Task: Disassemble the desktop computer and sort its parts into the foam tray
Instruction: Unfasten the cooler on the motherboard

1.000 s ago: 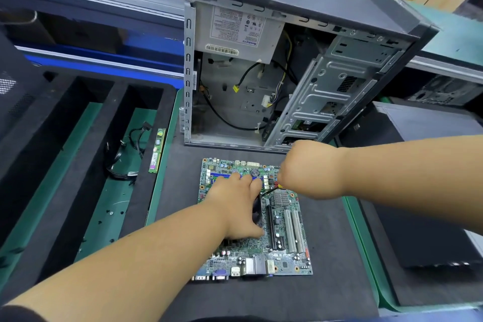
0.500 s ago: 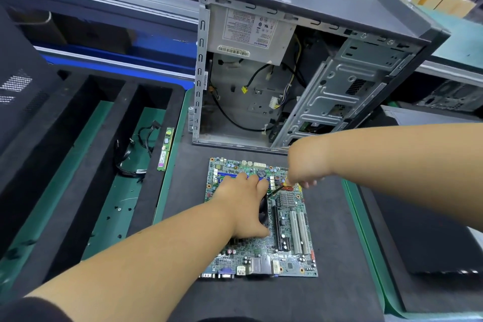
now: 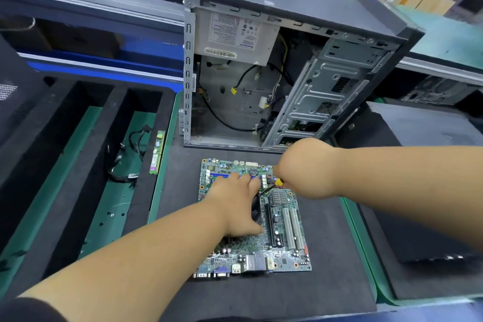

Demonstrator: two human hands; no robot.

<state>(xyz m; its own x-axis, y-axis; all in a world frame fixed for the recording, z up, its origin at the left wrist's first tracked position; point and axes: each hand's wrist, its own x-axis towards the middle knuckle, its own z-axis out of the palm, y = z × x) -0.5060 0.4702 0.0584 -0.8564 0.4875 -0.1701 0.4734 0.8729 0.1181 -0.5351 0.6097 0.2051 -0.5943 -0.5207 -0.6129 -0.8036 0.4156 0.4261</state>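
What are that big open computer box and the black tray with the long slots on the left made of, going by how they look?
The computer case looks like sheet metal: its inside is bare, dull silver, stamped with ribs and punched holes, while the outer shell is painted dark grey. The foam tray looks like soft black foam: matte, without any shine, with thick walls between the slots. Its slot floors show green, possibly the bench surface beneath.

You're looking through one wide-angle head camera, facing forward and steeply down at the bench (image 3: 339,282). It's close in: both forearms run in from the lower edge and right side to the motherboard (image 3: 282,251) at centre frame. The open case (image 3: 300,65) fills the upper middle, the foam tray (image 3: 78,165) the left. Edges bend and blur.
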